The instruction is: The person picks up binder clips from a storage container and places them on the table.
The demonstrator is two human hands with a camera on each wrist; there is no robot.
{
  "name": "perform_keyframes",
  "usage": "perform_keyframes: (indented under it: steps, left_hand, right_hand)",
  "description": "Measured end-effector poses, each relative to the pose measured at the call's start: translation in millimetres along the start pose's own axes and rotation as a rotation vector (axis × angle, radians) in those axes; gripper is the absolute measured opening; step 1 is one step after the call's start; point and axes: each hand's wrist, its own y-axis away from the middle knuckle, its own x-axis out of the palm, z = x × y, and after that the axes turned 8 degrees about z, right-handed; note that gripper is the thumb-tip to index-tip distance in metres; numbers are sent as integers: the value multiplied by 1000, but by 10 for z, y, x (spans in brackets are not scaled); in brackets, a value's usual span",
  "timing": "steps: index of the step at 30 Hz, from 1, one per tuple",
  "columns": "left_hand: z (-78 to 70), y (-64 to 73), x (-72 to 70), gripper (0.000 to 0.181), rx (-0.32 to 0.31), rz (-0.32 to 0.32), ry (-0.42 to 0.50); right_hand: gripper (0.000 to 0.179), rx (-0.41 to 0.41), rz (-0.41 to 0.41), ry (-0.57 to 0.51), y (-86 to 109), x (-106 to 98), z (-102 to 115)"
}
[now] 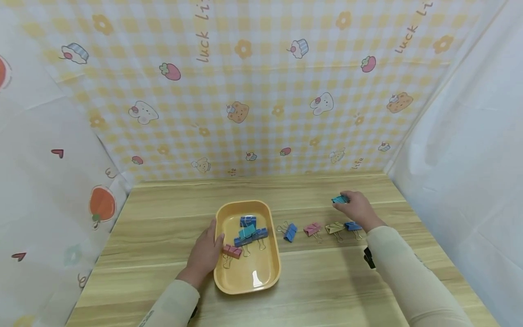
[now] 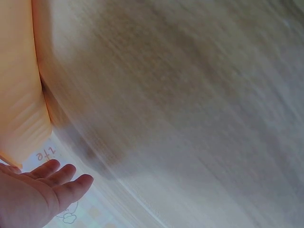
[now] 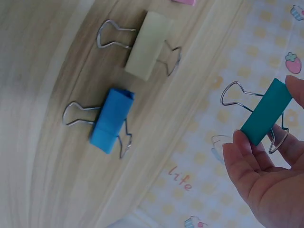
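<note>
Closest to us: two pale sleeves, the right sleeve (image 1: 416, 277) at lower right, the left sleeve (image 1: 173, 302) at bottom centre-left. Hands are well apart. Left hand (image 1: 204, 252) holds the left rim of the yellow tray (image 1: 233, 274), thumb over the edge, other fingers outside. Right hand (image 1: 357, 210) pinches a teal clip (image 3: 266, 111) between thumb and fingers, up right of centre, off the table (image 1: 314, 277). Status: we'd call it partway. We count one clip in hand and four out in a rough row right of the tray: blue clip (image 1: 290, 232), pink clip (image 1: 313, 229), yellow clip (image 1: 335, 228), second blue clip (image 1: 353, 226). That's what we'd judge left to handle, if clips are going in; we can't confirm direction from this. Tray contents: looks like five, bunched in its upper and left part, some overlapping: three dark blue clips (image 1: 248, 221), another teal clip (image 1: 247, 232) across the middle, another pink clip (image 1: 232, 251) by the left wall. Tray's lower part shows bare floor.
</note>
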Motion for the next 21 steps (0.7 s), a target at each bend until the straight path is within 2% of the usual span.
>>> perform_keyframes:
  steps: [12, 21]
  left_hand:
    - [-22, 1, -13, 65, -4, 11, 14]
    - [-4, -6, -3, 64, 10, 11, 15]
  right_hand:
    - [63, 81, 7, -21, 29, -54, -237]
    - [65, 132, 2, 4, 39, -76, -475]
